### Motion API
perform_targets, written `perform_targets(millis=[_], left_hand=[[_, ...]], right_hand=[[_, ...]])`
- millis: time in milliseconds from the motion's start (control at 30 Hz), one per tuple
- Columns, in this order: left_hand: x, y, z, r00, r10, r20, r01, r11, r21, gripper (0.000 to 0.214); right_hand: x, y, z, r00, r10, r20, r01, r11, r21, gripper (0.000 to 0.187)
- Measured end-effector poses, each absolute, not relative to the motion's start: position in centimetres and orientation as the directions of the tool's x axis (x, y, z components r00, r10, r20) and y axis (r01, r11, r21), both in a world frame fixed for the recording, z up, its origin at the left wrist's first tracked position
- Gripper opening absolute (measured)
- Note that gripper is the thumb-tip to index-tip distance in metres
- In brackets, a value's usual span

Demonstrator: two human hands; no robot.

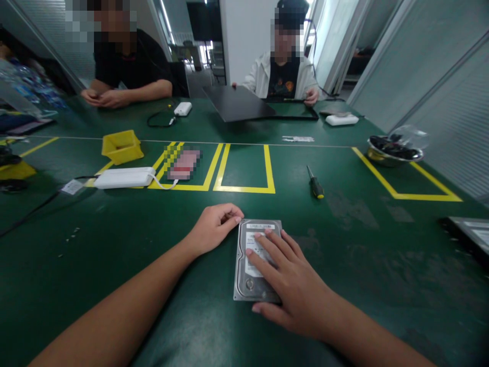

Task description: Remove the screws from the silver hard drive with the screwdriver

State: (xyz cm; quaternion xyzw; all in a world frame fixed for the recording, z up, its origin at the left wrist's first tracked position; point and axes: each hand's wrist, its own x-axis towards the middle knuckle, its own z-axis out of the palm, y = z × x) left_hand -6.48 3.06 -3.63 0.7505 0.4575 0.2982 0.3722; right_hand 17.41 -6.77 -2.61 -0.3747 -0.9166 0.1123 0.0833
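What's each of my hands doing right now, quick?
Left hand: fingers curled at the hard disk drive's far left corner; can't tell whether it's gripping or just touching.
Right hand: open, fingers spread over the drive's top.

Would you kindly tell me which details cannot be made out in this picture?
Head view: the label on the hard drive is partly covered by the right hand; its small print is illegible.
Head view: the dark-edged object at right is cut off by the picture's edge.
Head view: the dark items in the metal bowl overlap, too small to identify.
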Motion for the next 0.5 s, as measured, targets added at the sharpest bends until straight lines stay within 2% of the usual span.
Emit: perform_targets(millis=[500], left_hand=[[-6.48, 3.05, -3.23, 0.423, 0.891, 0.163, 0.546, -0.394, 0.739, 0.016]], right_hand=[[17.48, -6.61, -2.48, -0.707, 0.703, 0.073, 0.656, 0.692, -0.302, 0.079]])
